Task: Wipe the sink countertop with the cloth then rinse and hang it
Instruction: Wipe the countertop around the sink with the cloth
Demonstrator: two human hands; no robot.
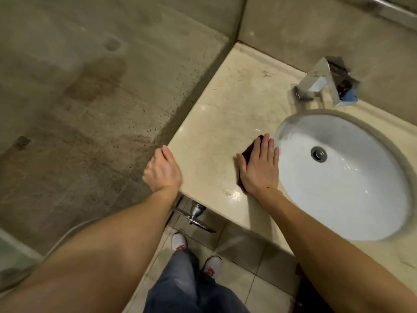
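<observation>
Head camera view, looking down at a bathroom vanity. A cream marble countertop (pixel 228 105) runs from the far wall toward the viewer, with a white oval sink basin (pixel 352 195) sunk into it on the right. A round metal drain (pixel 318 154) sits in the bottom of the basin. A square chrome faucet (pixel 316 84) stands on the counter behind the basin, against the wall.

The right hand (pixel 259 164) lies flat, palm down, fingers straight and close together, pressing a dark brown cloth (pixel 251 148) onto the countertop just left of the basin rim. The cloth shows only at the edges of the hand, past the index finger and beside the wrist. The fingertips reach the rim of the basin.

The left hand (pixel 162 170) is at the counter's near left corner, thumb against the edge. Its fingers curl under and out of sight, so I cannot tell whether they grip the edge.

Small wet patches (pixel 232 194) glisten on the counter near the right wrist. A glass shower panel (pixel 90 98) fills the left side. Below the counter are a chrome valve (pixel 195 211), a tiled floor (pixel 248 283), blue jeans (pixel 187 288) and two white shoes (pixel 179 241).
</observation>
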